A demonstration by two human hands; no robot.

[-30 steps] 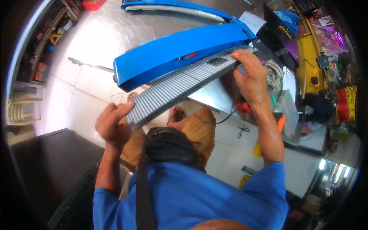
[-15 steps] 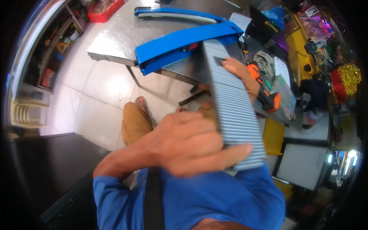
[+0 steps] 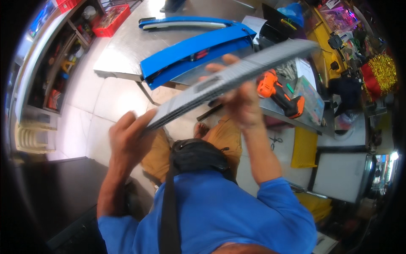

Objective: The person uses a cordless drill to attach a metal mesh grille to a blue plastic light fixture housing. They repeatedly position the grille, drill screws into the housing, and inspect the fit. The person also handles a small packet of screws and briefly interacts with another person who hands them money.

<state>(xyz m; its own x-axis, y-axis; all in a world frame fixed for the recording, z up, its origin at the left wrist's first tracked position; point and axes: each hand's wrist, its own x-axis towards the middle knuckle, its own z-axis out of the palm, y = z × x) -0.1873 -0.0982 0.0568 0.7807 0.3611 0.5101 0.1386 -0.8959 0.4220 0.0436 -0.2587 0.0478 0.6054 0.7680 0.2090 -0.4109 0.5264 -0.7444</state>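
A long grey ribbed panel (image 3: 228, 78) hangs slantwise in front of me, its left end low and near, its right end high and far. Several layers show along its near edge, and a dark slot is cut in its upper face. My left hand (image 3: 132, 137) is closed around the lower left end, somewhat blurred. Under the middle, my right hand (image 3: 244, 103) supports the panel, its fingertips showing past the far edge. Beyond the panel, a curved blue housing (image 3: 190, 48) with red parts inside lies on the metal table (image 3: 120, 51).
A blue curved piece with a white strip (image 3: 186, 24) lies farther back. Right of my right hand are an orange and black cordless drill (image 3: 281, 93) and a clear plastic packet (image 3: 311, 97). A black cabinet (image 3: 50, 190) stands at left; red crates (image 3: 112, 21) stand far left.
The panel has swung from pointing away from me to slanting across, and tilted to show its layered edge. My left hand has moved left to its end; my right hand is now underneath.
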